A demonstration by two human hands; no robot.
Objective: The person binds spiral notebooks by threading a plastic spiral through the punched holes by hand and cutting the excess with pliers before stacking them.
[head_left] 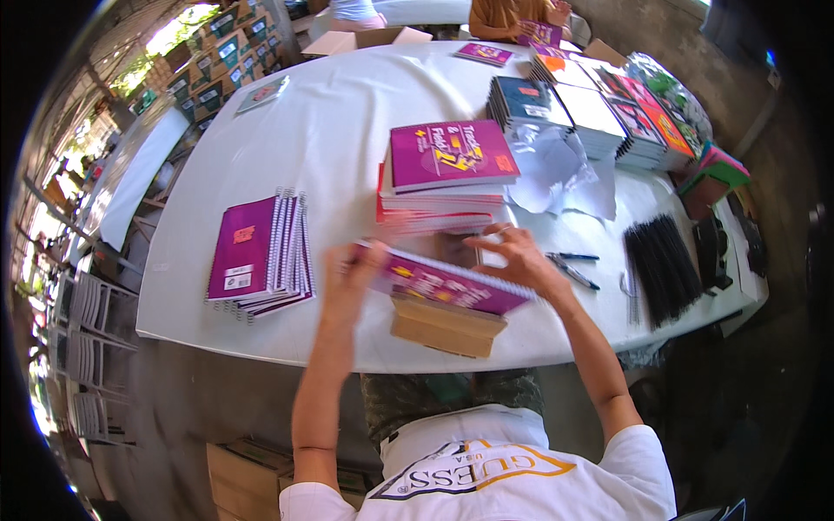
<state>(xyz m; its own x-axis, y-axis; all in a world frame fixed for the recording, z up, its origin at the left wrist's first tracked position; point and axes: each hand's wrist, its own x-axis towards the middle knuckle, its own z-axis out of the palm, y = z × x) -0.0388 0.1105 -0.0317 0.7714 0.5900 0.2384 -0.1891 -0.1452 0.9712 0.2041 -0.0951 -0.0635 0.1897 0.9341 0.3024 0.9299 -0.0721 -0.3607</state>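
Note:
A purple notebook with a row of coils along its upper edge is tilted up in front of me. My left hand, blurred by motion, is closed round its left end. At the coil edge toward its right end, my right hand has thumb and fingers bent over the notebook. Just beneath the notebook, a folded brown cardboard piece rests near the table's front edge. Beyond my hands stands a stack of purple-covered books with red and white edges. To the left lies a pile of purple spiral notebooks.
Pens and a bundle of black coils lie on the white table to the right. Crumpled clear wrap lies before stacked notebooks. Across the table, another person handles a purple notebook.

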